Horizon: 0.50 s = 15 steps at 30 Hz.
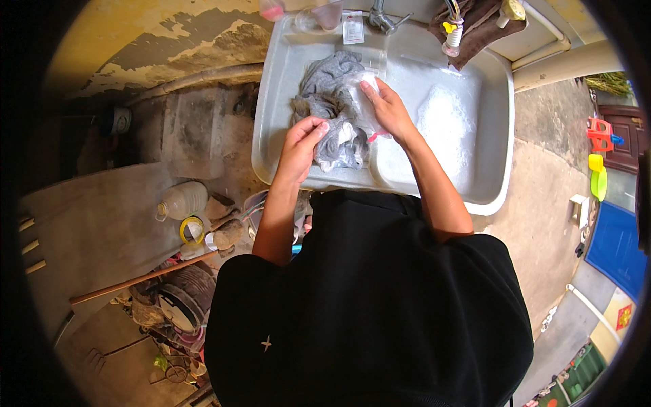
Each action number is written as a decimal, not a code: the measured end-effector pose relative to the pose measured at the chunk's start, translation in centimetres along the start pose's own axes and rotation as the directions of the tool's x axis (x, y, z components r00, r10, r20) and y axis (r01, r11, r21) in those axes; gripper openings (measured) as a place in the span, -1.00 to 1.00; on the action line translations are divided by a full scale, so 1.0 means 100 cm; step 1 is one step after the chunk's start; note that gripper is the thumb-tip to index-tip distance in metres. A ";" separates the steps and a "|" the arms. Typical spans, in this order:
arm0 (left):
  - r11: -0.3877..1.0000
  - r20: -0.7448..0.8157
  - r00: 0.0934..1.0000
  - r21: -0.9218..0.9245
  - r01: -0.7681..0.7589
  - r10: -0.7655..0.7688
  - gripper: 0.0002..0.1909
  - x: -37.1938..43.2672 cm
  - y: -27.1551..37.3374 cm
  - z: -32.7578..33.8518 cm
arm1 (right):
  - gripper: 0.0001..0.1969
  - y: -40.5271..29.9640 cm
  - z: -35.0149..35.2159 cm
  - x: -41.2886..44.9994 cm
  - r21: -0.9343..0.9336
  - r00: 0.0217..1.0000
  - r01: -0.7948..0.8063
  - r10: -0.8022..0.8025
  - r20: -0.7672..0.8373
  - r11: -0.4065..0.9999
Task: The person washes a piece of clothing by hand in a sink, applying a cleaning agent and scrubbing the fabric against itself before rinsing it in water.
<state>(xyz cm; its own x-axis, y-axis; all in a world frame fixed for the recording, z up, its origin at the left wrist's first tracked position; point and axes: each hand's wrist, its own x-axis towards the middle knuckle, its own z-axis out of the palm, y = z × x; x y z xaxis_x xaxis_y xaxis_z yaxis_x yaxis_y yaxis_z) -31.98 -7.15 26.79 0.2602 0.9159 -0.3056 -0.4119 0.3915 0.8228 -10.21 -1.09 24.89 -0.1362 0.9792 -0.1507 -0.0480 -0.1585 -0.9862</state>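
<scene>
My left hand [304, 145] pinches the edge of a bunched grey and white cloth [342, 145] over the left side of a grey laundry sink [501, 168]. In my right hand [389, 109] is a whitish, partly see-through piece [362, 99], with the thumb on top. Whether it is thin plastic or wet fabric I cannot tell. A small pink-red bit [377, 136] shows below that hand. More grey cloth [325, 76] lies crumpled just beyond both hands. White suds [445, 127] float in the sink's right-hand basin.
A metal faucet [381, 19] and a white printed packet [353, 28] are at the sink's back rim. A brown cloth [475, 35] hangs over its back right corner. Left on the floor are a plastic jug [184, 200], a tape roll [192, 230] and a wooden pole [145, 279].
</scene>
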 end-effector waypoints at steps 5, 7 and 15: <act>0.976 0.046 0.992 0.176 -0.126 0.120 -0.86 0.000 -0.003 0.002 | -0.63 -0.053 0.015 -0.042 -0.267 0.999 -0.007 0.016 0.034 0.964; 0.989 0.009 0.991 0.067 -0.135 0.135 -0.86 -0.005 -0.001 0.004 | -0.68 -0.061 0.027 -0.052 -0.432 0.957 0.288 -0.246 0.151 0.855; 0.986 0.018 0.998 -0.160 -0.055 0.058 -0.91 -0.015 0.009 0.010 | -0.64 -0.007 0.019 -0.050 -0.436 0.994 -0.026 -0.023 -0.105 0.900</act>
<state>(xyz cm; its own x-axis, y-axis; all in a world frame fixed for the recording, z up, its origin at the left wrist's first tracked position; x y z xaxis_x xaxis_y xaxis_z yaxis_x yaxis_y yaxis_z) -31.90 -8.26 28.41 0.2516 0.9355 -0.2482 -0.5600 0.3499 0.7510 -11.35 -6.15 26.47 -0.0302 0.9904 -0.1346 0.3913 -0.1122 -0.9134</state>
